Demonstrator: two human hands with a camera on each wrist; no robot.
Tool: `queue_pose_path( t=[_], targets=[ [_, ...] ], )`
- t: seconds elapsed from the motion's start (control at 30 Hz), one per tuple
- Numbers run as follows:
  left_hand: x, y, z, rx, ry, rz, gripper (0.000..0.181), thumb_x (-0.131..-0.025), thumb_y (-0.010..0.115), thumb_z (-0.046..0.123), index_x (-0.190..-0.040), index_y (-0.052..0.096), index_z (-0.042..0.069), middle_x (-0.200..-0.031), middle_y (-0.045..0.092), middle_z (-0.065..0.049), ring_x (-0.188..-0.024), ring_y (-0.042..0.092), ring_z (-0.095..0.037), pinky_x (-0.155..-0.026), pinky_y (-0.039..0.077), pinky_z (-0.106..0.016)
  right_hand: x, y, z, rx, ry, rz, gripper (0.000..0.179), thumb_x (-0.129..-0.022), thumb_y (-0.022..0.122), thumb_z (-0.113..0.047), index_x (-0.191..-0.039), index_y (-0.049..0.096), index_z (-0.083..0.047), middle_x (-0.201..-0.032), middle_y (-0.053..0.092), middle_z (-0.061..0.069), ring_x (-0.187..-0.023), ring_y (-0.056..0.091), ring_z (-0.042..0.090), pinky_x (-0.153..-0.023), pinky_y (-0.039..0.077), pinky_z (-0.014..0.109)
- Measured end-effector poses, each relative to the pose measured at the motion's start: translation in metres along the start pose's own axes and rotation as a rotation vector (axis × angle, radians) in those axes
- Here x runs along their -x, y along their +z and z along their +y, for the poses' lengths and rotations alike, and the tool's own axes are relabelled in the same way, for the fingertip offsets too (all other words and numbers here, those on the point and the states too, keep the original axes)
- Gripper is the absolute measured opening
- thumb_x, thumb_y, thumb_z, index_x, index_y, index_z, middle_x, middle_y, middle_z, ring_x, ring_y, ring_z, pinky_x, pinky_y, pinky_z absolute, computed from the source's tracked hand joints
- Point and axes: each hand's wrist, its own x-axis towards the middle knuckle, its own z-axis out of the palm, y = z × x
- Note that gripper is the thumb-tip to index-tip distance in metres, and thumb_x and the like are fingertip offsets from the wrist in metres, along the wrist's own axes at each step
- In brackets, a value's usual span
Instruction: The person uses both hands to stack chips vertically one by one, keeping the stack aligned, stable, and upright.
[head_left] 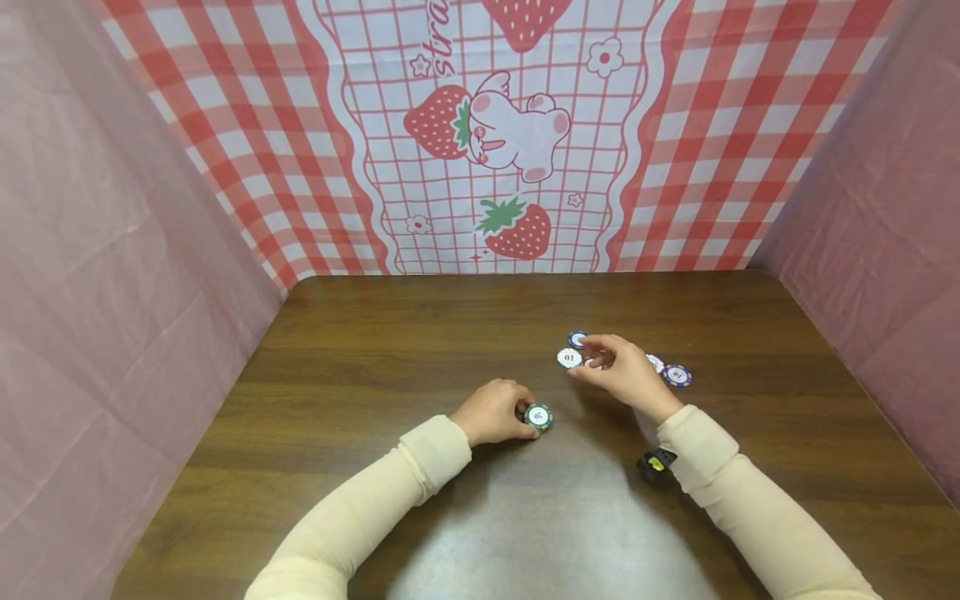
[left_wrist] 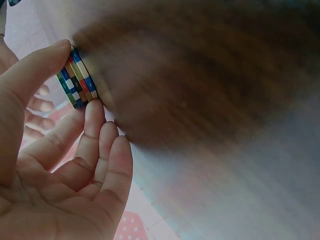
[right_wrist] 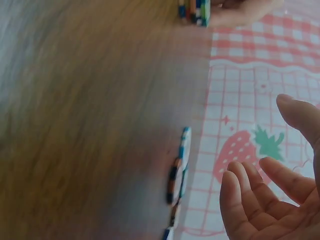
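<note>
In the head view my left hand (head_left: 493,412) pinches a short stack of poker chips (head_left: 538,417) on the table, with a green-rimmed chip on top. The left wrist view shows the stack's striped edges (left_wrist: 77,80) between thumb and fingertips. My right hand (head_left: 624,375) is over a loose group of chips, its thumb and fingers apart. By its fingertips lie a white chip (head_left: 569,358) and a blue-rimmed chip (head_left: 577,339); another is partly hidden under the hand. In the right wrist view the right hand (right_wrist: 270,200) holds nothing, clear of the chips (right_wrist: 175,181).
Beyond the right wrist lie a blue-rimmed chip (head_left: 677,376) and a partly covered white chip (head_left: 655,363). The brown wooden table (head_left: 360,333) meets a strawberry-print cloth (head_left: 517,150) at the back. Pink cloths (head_left: 112,250) hang at both sides. A black band (head_left: 656,463) is at the right wrist.
</note>
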Motion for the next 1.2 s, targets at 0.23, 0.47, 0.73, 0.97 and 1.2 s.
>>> queue_pose_path(
  t=[0.23,0.47,0.73,0.97,1.2],
  targets=[
    [0.000,0.001,-0.001,-0.002,0.002,0.004,0.035,-0.072,0.084,0.033,-0.099,0.074,0.013,-0.086,0.067,0.005,-0.079,0.055,-0.006,-0.073,0.044,-0.020,-0.006,-0.002,0.016,-0.007,0.048,0.026,0.057,-0.081,0.080,-0.021,-0.127,0.059,0.005,-0.111,0.068,0.025,-0.089,0.068,0.028,-0.069,0.051,0.022],
    [0.000,0.001,-0.001,-0.003,0.002,0.005,0.035,-0.073,0.084,0.034,-0.099,0.073,0.013,-0.086,0.067,0.005,-0.079,0.055,-0.006,-0.073,0.044,-0.020,-0.012,-0.003,0.025,-0.006,0.078,0.020,0.055,-0.081,0.079,-0.020,-0.126,0.059,0.006,-0.112,0.066,0.027,-0.085,0.066,0.024,-0.068,0.050,0.023],
    [-0.001,0.002,-0.001,-0.003,0.004,0.006,0.035,-0.072,0.084,0.033,-0.099,0.073,0.013,-0.085,0.067,0.005,-0.079,0.055,-0.006,-0.073,0.044,-0.020,-0.016,-0.002,0.031,0.002,0.098,-0.014,0.055,-0.081,0.078,-0.021,-0.123,0.060,0.009,-0.108,0.066,0.025,-0.084,0.065,0.024,-0.069,0.050,0.024],
    [0.000,0.001,0.000,-0.005,0.002,0.005,0.036,-0.073,0.084,0.034,-0.100,0.073,0.013,-0.086,0.067,0.005,-0.080,0.056,-0.006,-0.074,0.045,-0.020,-0.017,-0.002,0.036,0.046,0.108,-0.026,0.053,-0.081,0.078,-0.024,-0.120,0.062,0.009,-0.107,0.068,0.023,-0.090,0.065,0.028,-0.077,0.051,0.032],
    [0.000,0.001,-0.001,-0.003,0.000,0.003,0.036,-0.073,0.084,0.034,-0.101,0.073,0.013,-0.087,0.068,0.005,-0.080,0.056,-0.006,-0.074,0.045,-0.020,-0.019,-0.001,0.040,0.118,0.113,-0.034,0.048,-0.079,0.079,-0.025,-0.115,0.066,0.006,-0.103,0.070,0.021,-0.098,0.064,0.034,-0.087,0.049,0.043]
  ],
)
